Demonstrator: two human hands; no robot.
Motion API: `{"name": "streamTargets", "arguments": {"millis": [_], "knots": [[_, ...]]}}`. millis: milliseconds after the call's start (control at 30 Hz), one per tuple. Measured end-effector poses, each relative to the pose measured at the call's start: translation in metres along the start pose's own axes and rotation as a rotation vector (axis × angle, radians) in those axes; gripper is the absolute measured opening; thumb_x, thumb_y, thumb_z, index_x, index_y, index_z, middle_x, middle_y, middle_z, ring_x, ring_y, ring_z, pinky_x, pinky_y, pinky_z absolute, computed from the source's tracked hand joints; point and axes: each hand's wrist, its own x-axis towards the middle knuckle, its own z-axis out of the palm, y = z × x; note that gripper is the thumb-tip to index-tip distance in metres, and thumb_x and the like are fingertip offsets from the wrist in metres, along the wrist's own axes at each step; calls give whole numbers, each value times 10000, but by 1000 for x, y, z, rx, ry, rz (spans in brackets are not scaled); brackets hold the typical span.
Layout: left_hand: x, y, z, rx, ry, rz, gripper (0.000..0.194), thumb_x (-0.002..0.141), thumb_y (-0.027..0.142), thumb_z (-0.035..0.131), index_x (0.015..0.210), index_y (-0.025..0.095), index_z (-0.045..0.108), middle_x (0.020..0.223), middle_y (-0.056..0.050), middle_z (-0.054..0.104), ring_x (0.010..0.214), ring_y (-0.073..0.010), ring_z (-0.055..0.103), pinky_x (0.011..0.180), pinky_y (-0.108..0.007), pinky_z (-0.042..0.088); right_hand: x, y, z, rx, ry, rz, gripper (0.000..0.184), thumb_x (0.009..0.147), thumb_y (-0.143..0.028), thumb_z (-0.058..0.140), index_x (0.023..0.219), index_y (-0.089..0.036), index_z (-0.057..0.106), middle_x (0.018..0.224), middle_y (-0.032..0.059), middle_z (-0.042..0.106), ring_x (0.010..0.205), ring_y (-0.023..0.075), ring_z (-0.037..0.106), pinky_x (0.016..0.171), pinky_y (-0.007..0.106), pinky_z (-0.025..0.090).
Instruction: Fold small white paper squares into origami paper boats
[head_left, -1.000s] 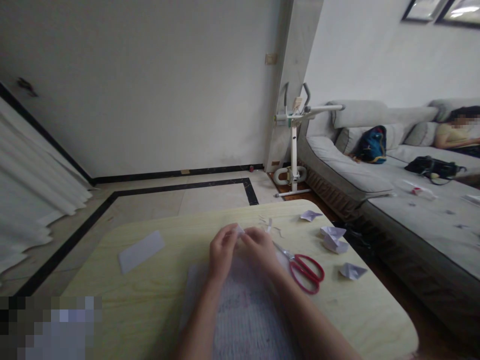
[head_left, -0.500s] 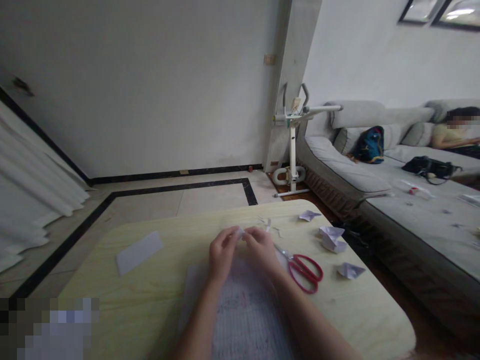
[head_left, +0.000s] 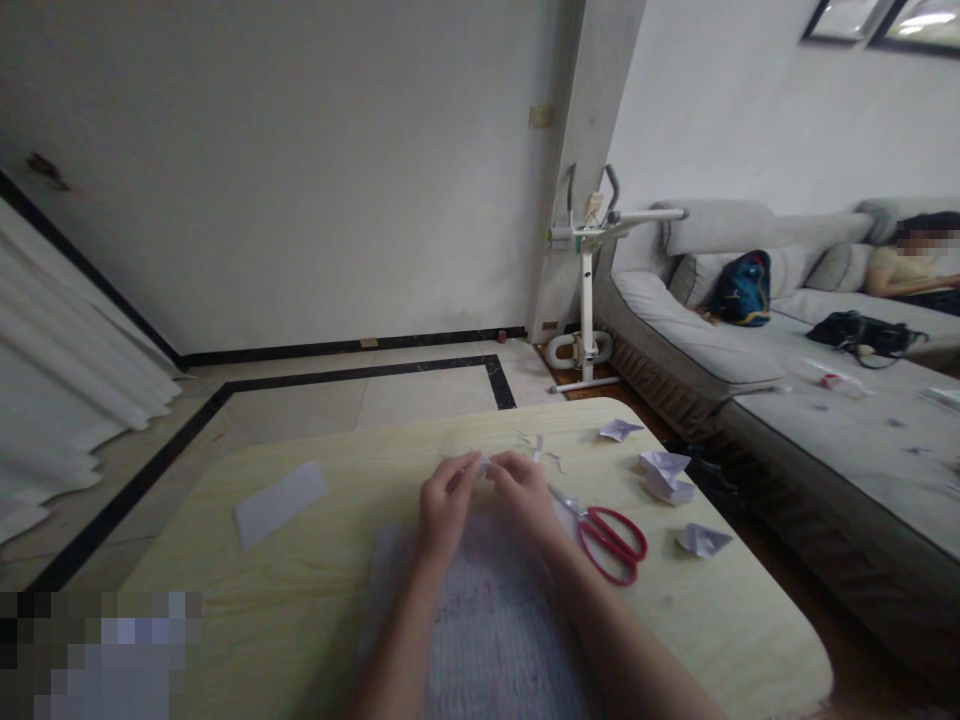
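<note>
Between my fingertips is a small piece of white paper (head_left: 484, 466), mostly hidden by the fingers. My left hand (head_left: 448, 500) pinches it from the left, and my right hand (head_left: 523, 492) pinches it from the right. Both hands are above the far end of a sheet covered in writing (head_left: 495, 640). Red-handled scissors (head_left: 613, 543) lie just right of my right hand, their blades partly behind it. Beyond that hand are several thin paper scraps (head_left: 538, 447). Folded paper pieces rest along the table's right side: one at the back (head_left: 619, 430), a larger one (head_left: 666, 477), and one nearer (head_left: 703, 540).
A white paper rectangle (head_left: 280, 503) lies on the left of the wooden table (head_left: 255, 620). Beyond the table's right edge is a grey sofa (head_left: 847, 430) with a blue backpack (head_left: 742, 290), a black bag (head_left: 862, 335) and a seated person (head_left: 904, 270). White exercise equipment (head_left: 587, 300) stands behind the table.
The view has shifted very slightly. Both hands stay in nearly the same place with the paper between their fingertips, and the things on the table lie as before.
</note>
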Motion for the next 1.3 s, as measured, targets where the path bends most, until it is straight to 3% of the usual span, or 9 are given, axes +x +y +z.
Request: {"name": "streamTargets", "arguments": {"millis": [533, 867, 1300], "knots": [[-2, 2, 5, 41, -102, 38, 261, 791, 352, 579, 937, 169, 694, 951, -71, 698, 891, -190, 637, 800, -288, 493, 0, 3, -5, 100, 63, 43, 129, 669, -183, 486, 557, -176, 551, 502, -43, 475, 516, 113, 437, 516, 216, 352], [-1, -1, 3, 37, -49, 7, 288, 782, 364, 592, 963, 159, 683, 988, -85, 690, 940, -209, 628, 832, -312, 489, 1, 1, -1, 108, 17, 59, 124, 703, -265, 576, 677, -159, 634, 646, 11, 616, 646, 152, 551, 619, 243, 427], [-1, -5, 4, 13, -88, 4, 310, 782, 379, 587, 980, 161, 685, 998, -96, 691, 905, -212, 642, 768, -298, 514, 3, 2, -3, 53, 44, 23, 133, 721, -253, 576, 631, -162, 615, 605, 0, 594, 609, 140, 539, 588, 235, 424]]}}
